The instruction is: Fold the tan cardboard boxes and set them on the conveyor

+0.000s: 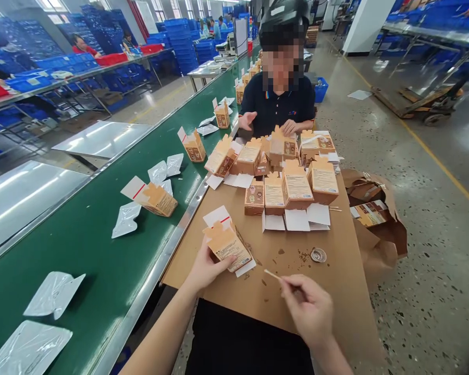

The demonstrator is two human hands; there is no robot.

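My left hand [208, 268] is closed around the lower part of an orange-brown carton [231, 245], thumb on its printed face. The carton tilts above the brown board, its white top flap with a red stripe standing up. Between the fingertips of my right hand [308, 307] is a thin cotton swab [272, 273], its white tip pointing toward the carton but apart from it. A small clear round cup [318, 254] sits beyond my right hand, with brown specks scattered beside it.
Several similar cartons [297, 182] crowd the far end of the brown board [312, 286]. A co-worker [279, 104] sits behind them. Along the left runs a green conveyor [101, 265] carrying cartons and silver pouches [54, 294]. A large paper bag [391, 250] stands at the right.
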